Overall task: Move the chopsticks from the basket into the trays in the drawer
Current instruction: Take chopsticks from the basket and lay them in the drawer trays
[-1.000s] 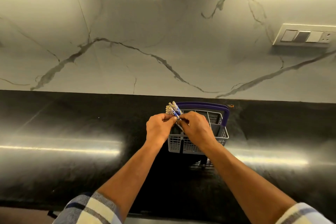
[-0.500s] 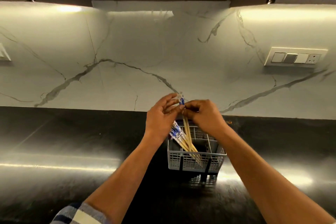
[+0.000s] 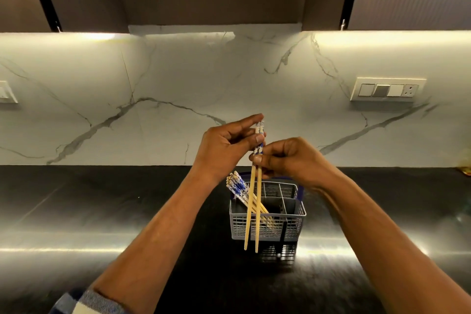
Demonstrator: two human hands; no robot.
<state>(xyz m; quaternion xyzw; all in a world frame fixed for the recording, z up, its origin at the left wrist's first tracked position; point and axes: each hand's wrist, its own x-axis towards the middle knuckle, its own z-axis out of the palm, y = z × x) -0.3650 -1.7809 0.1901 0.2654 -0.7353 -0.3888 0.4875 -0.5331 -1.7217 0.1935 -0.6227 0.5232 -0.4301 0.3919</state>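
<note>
Two chopsticks (image 3: 255, 201) hang nearly upright in front of the basket (image 3: 267, 214), their blue-patterned tops pinched between both hands. The left hand (image 3: 224, 146) holds the tops from 9 o'clock, forefinger stretched above them and thumb against them. The right hand (image 3: 288, 158) pinches them just lower, from 3 o'clock. Their pale tips hang over the basket's near wall. The grey grid basket stands on the dark counter (image 3: 102, 211); a bundle (image 3: 237, 186) of more chopsticks leans out of its compartment at 9 o'clock. At 2 o'clock a switch plate (image 3: 387, 90) sits on the marble wall (image 3: 178, 84).
</note>
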